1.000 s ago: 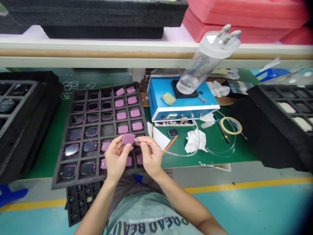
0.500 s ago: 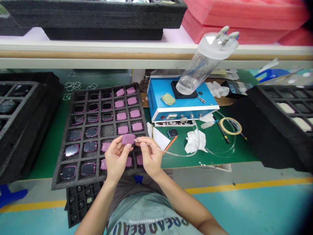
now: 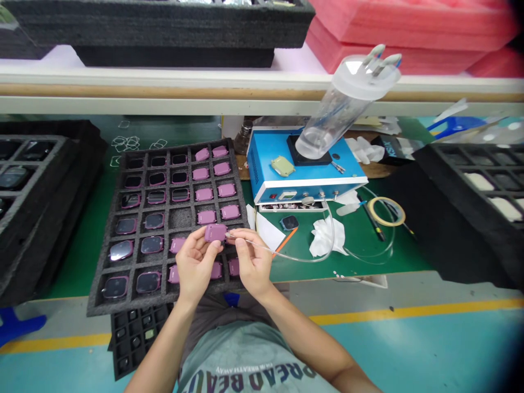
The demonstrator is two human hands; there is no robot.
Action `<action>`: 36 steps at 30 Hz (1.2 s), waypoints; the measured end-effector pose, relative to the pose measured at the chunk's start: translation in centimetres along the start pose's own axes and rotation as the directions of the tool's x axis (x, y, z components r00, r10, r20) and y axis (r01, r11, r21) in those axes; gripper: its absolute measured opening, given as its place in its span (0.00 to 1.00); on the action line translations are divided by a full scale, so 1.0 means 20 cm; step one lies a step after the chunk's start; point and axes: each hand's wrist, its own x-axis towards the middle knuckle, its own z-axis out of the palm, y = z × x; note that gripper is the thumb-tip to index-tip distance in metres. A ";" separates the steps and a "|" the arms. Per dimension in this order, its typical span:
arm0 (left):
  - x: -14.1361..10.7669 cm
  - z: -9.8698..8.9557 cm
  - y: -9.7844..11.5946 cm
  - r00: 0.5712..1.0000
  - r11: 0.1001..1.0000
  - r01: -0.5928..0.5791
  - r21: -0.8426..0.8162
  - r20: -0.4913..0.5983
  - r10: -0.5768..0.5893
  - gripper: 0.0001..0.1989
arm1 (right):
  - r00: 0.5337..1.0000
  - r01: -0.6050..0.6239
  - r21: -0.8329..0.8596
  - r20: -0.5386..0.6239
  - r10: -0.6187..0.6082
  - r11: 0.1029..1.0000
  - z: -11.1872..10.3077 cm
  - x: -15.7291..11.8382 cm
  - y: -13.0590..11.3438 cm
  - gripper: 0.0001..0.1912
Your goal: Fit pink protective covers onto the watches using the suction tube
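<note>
Between the thumb and fingers of my left hand (image 3: pixel 198 262) is a purple watch case (image 3: pixel 215 233), held above the foam tray. My right hand (image 3: pixel 251 256) pinches the end of a clear thin tube (image 3: pixel 295 258), its tip against the right edge of the case. The tube loops back to the front of a blue box-shaped device (image 3: pixel 262 158). Below my hands lies the dark grey foam tray (image 3: pixel 180 218), its cells holding purple watch cases on the right and purple-rimmed watches with dark screens (image 3: pixel 153 221) on the left.
On the device stand a clear cylinder (image 3: pixel 327 120) and a pale green watch case (image 3: pixel 283 166). A dark watch (image 3: pixel 289 222), an orange stick (image 3: pixel 285 243), crumpled tissue (image 3: pixel 327 237) and a tape roll (image 3: pixel 386 210) lie to the right. Other foam trays (image 3: pixel 446 207) flank the bench.
</note>
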 end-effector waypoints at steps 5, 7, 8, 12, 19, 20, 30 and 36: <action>-0.01 0.00 0.02 0.997 0.996 -0.069 0.057 -0.021 0.070 0.17 | 1.000 0.000 0.042 -0.013 0.000 0.999 -0.02 -0.04 0.00 0.09; 0.02 -0.06 0.04 0.992 0.982 -0.114 0.149 -0.041 0.121 0.13 | 0.998 -0.015 0.068 -0.052 0.019 0.998 -0.02 -0.05 0.00 0.09; 0.03 -0.09 0.06 0.986 0.965 -0.140 0.222 -0.058 0.156 0.11 | 0.998 -0.027 0.075 -0.057 0.031 0.997 -0.02 -0.06 0.00 0.08; 0.11 -0.27 0.11 0.958 0.770 -0.211 0.603 -0.029 0.285 0.21 | 0.998 -0.053 0.080 -0.020 0.055 0.995 -0.02 -0.06 -0.02 0.08; 0.24 -0.31 0.18 0.948 0.433 -0.272 0.860 0.163 0.273 0.16 | 0.996 -0.081 0.083 -0.022 0.083 0.993 -0.02 -0.07 -0.01 0.09; 0.26 -0.31 0.19 0.951 0.361 -0.266 0.894 0.182 0.249 0.15 | 0.996 -0.083 0.087 -0.022 0.085 0.993 -0.02 -0.07 -0.01 0.09; 0.65 -0.29 0.27 0.857 -0.041 -0.512 0.858 0.513 0.056 0.18 | 0.996 -0.082 0.065 -0.013 0.083 0.995 -0.02 -0.06 -0.01 0.10; 0.75 -0.23 0.32 0.870 -0.004 -0.488 0.873 0.487 0.076 0.13 | 0.994 -0.106 0.058 -0.028 0.108 0.993 -0.02 -0.07 0.00 0.10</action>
